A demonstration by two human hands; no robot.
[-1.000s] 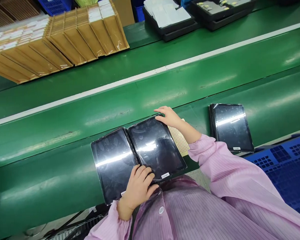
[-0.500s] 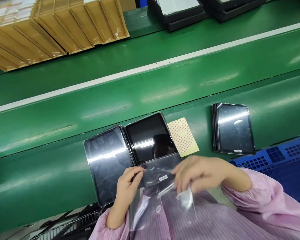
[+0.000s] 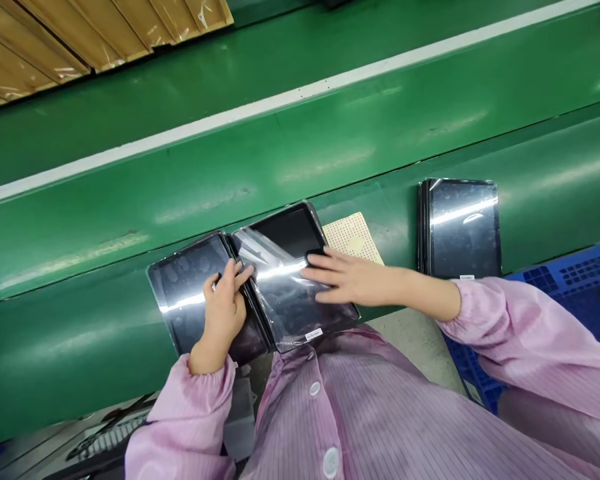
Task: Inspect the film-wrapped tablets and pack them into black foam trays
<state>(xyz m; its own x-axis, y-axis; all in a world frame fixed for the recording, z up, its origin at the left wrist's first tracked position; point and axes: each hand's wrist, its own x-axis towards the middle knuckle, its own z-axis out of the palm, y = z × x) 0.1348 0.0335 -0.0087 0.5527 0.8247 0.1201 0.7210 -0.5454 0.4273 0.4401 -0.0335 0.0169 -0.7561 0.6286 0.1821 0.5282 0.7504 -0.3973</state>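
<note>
Transparent plastic film (image 3: 261,248) moved up over the black rectangular tablet (image 3: 294,225) at the smooth green worktop (image 3: 85,353), near edge. Best smoothed, I judge, with light flat strokes. My right hand (image 3: 354,277) spreads open over the tablet's right side; my left hand (image 3: 224,308) half-curls at its left edge, grip unclear.

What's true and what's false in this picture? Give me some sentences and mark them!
1. The left hand and right hand are bare. True.
2. The right hand is inside the blue crate. False: it reaches over a tablet.
3. A dotted sheet shows beside that tablet. True.
4. That sheet is bright blue. False: it is pale yellow.
5. The sleeves are pink. True.
6. The left hand is on the dotted sheet. False: it is over another tablet.
</note>
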